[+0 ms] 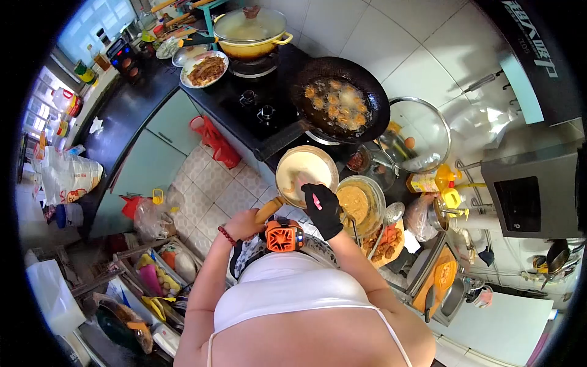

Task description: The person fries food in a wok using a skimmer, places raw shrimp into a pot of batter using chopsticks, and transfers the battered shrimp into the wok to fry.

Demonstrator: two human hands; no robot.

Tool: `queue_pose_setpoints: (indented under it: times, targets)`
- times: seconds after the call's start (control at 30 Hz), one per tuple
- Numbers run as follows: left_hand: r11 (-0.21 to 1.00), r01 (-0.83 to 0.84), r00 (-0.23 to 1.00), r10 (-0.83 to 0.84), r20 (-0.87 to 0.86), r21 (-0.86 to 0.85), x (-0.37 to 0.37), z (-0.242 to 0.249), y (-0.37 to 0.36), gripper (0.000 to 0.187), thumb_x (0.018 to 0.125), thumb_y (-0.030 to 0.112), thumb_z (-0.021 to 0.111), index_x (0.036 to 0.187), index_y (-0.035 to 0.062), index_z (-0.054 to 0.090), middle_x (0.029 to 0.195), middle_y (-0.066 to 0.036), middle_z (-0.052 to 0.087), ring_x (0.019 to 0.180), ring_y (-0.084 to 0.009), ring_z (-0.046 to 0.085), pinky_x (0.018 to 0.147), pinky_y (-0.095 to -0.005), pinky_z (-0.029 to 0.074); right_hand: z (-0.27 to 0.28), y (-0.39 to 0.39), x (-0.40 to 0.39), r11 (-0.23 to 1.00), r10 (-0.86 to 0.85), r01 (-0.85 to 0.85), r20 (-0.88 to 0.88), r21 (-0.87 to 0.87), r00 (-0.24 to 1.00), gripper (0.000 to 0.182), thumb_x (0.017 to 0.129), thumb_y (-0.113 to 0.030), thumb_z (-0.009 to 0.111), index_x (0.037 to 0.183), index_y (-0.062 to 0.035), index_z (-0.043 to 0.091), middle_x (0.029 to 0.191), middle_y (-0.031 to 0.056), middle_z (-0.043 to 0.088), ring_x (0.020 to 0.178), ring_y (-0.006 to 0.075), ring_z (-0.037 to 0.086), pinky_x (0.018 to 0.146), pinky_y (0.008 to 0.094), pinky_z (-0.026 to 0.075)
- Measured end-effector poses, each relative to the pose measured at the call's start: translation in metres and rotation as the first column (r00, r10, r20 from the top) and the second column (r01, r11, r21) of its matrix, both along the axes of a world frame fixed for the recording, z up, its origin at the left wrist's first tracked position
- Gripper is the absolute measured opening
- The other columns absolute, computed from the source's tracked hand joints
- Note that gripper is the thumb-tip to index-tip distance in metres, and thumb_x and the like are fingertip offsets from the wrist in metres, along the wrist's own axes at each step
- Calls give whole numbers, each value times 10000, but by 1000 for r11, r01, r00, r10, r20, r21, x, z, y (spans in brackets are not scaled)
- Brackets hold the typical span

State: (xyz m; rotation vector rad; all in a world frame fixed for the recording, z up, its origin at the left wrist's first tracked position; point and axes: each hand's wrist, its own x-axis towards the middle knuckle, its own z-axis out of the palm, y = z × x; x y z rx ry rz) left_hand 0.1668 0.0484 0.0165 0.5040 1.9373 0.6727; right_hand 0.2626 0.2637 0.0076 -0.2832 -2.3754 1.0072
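Note:
My left hand (239,224), with a beaded bracelet at the wrist, is closed round the wooden handle (269,210) of a saucepan. Pale, creamy batter fills the saucepan (279,164), held tilted in front of my waist at the stove's edge. A black glove covers my right hand (323,210). Its fingers are bent together over the saucepan's near right rim; what they hold, if anything, is blurred. Right beside it is a glass bowl (380,199) of orange-brown mixture with a utensil in it. Beyond the saucepan, a black wok (380,101) holds browned pieces frying in bubbling oil.
A yellow lidded pot (244,51) stands on the back burner, near a plate (185,78) of browned food. A glass lid (448,131) leans against the wall. To the right are an oil bottle (428,181), a skimmer (394,212) and an orange cutting board (428,282).

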Motion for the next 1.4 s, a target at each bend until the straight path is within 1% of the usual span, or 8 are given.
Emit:
queue_pose_setpoints:
  times: [0.17,0.4,0.43,0.53,0.57,0.8,0.93,1.4]
  targets:
    - [1000,-20,999,19,46,16,-2,0,2,321,761,221,649,943,-20,541,607,-89,585,446,-175,576,412,-304,461,6,17,14,981,64,-65,11,185,998,139,765,-50,598,887,-83,657,830,88,630,746,287,604,638,355,496]
    - [999,-26,996,23,85,36,-6,-12,-1,306,774,249,642,911,-11,556,604,-83,596,436,-170,577,417,-302,465,51,32,37,934,30,-95,189,345,982,327,685,-69,646,1009,-69,600,756,78,598,694,281,581,598,372,478]
    - [999,-20,997,17,73,33,-6,-10,-1,308,771,248,647,908,-12,555,598,-78,590,432,-168,573,416,-300,464,41,35,41,926,76,-158,240,342,968,311,691,-67,648,1000,-73,614,686,60,561,651,258,569,551,369,459]
    - [999,-13,998,10,54,48,-7,-9,-1,309,769,247,657,900,-12,552,584,-67,577,421,-159,561,404,-291,457,28,28,41,952,208,-225,100,207,973,305,700,-65,650,1003,-82,629,643,41,534,619,231,558,507,354,441]
    - [998,-13,999,10,50,56,-7,-10,-2,308,770,247,660,897,-12,551,581,-64,573,418,-155,557,399,-287,454,42,18,40,951,179,-202,116,234,977,294,710,-67,653,1003,-83,638,629,43,523,597,215,546,483,344,432]
    - [999,-23,998,21,63,27,-8,-10,-1,256,797,215,630,905,-4,552,573,-52,563,409,-137,542,376,-271,437,-12,15,28,883,182,-236,166,407,969,314,746,-154,634,1051,-78,617,694,63,565,624,226,561,501,350,448]
    - [1000,-8,999,7,40,23,-7,-10,-2,277,775,204,627,932,-15,560,594,-73,587,439,-157,575,415,-290,467,-1,14,29,901,60,-122,160,416,985,272,771,-162,618,1027,-68,612,702,70,572,643,234,563,536,352,464]
    - [999,-26,998,25,59,30,-6,-7,0,283,748,214,641,885,-16,550,581,-66,577,440,-158,575,420,-294,470,1,13,9,926,-17,-5,56,378,998,223,755,-130,668,969,-75,638,705,83,584,632,252,568,523,361,464]
